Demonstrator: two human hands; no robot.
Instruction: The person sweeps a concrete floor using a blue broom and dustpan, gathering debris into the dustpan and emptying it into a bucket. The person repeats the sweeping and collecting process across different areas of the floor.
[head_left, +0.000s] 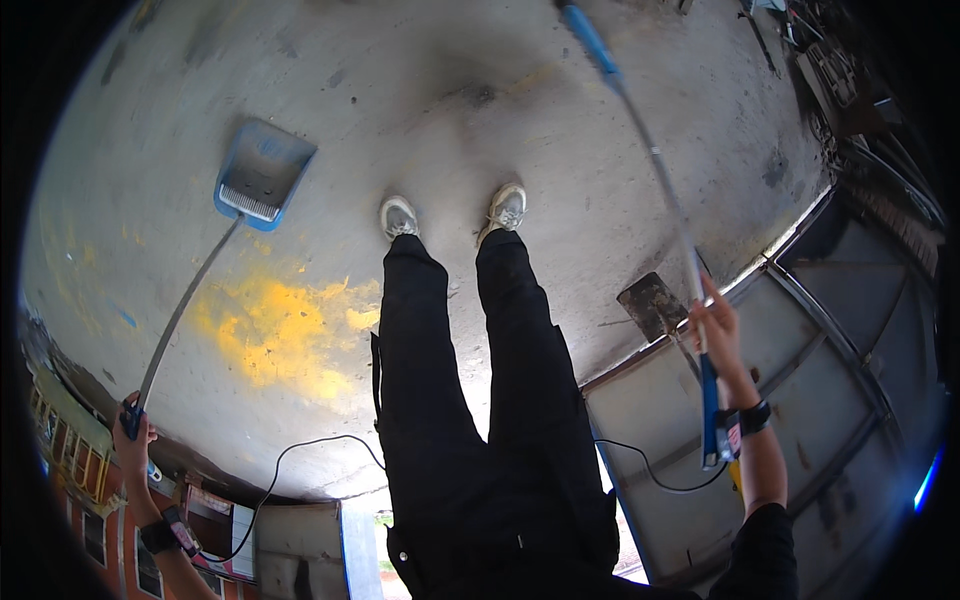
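My left hand (135, 435) is closed on the top of the long metal handle of a blue dustpan (261, 169). The dustpan rests on the concrete floor at the left, a pale toothed comb strip along its handle side and a few dark bits inside. My right hand (718, 330) grips the silver pole of a long-handled broom (660, 165), whose blue end piece sticks out below the hand. The broom's far end has a blue socket near the top edge; its head is blurred and mostly out of view.
A dark, dirty metal plate (651, 306) lies near a metal door panel (675, 397) at the right. Metal scrap (832, 75) is piled at the upper right. Yellow paint (277, 330) marks the floor. Black cables run from both wrists. Dark smudges show on the floor ahead.
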